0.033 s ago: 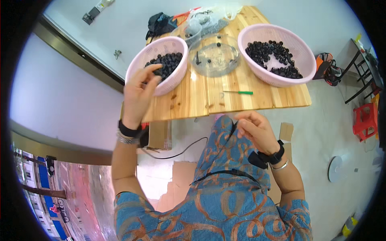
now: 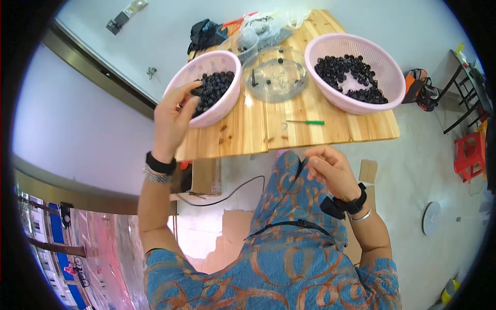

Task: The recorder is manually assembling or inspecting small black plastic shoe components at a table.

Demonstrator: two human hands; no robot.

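Black parts point(image 2: 214, 90), small and rounded, lie heaped in the left pink basket point(image 2: 219, 114), seen in the head view. That basket stands at the left end of a wooden table point(image 2: 243, 137). The left hand point(image 2: 174, 114) reaches over its near left side, fingertips at the edge of the heap; whether they touch the parts is unclear. Its thumb and fingers stand apart with a gap between them, and no part can be made out in its grasp. The right hand point(image 2: 332, 168) hangs above the person's lap, just off the near table edge, its fingers loosely curled and the thumb close to them; whether it pinches something small cannot be told.

A right pink basket point(image 2: 356, 106) stands at the table's other end, holding black ring-like pieces point(image 2: 368, 96) spread around a bare patch of its bottom. Between the two baskets sits a clear round tray point(image 2: 276, 95) with a few black bits and a pointed black piece point(image 2: 253, 77) inside. Nearer the person, a screwdriver point(image 2: 314, 122) with a green handle lies flat on the boards, its shaft to the left. Behind the tray are a clear bowl point(image 2: 242, 43), clear plastic bags point(image 2: 271, 31) and a dark cloth bundle point(image 2: 206, 35).
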